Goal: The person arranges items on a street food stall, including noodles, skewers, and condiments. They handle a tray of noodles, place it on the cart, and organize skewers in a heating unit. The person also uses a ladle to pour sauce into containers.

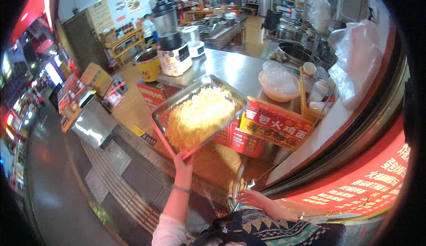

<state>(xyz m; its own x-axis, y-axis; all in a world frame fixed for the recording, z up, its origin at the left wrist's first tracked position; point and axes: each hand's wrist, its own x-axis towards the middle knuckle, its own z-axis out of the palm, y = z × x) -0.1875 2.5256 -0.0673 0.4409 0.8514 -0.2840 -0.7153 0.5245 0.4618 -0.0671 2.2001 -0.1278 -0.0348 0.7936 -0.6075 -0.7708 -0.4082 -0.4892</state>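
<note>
My left hand (183, 161) grips the near edge of a rectangular metal tray (241, 100). A heap of yellow, shredded or noodle-like food (203, 111) lies in it, overexposed and blurred. The tray is tilted and held up in front of a stainless steel counter (229, 64). Lower down, close to my body, my right hand (252, 199) has its fingers stretched out and apart. Its fingertips are beside a pale rounded object (235, 189) that I cannot identify; whether they touch it is unclear.
A large blender (171, 43) and a yellow pot (146, 68) stand at the counter's left. A bowl with plastic bags (279, 83), a wicker basket (309, 111) and a printed sign (274, 123) are to the right. A steel cart (91, 123) stands left. A person (148, 28) is farther inside.
</note>
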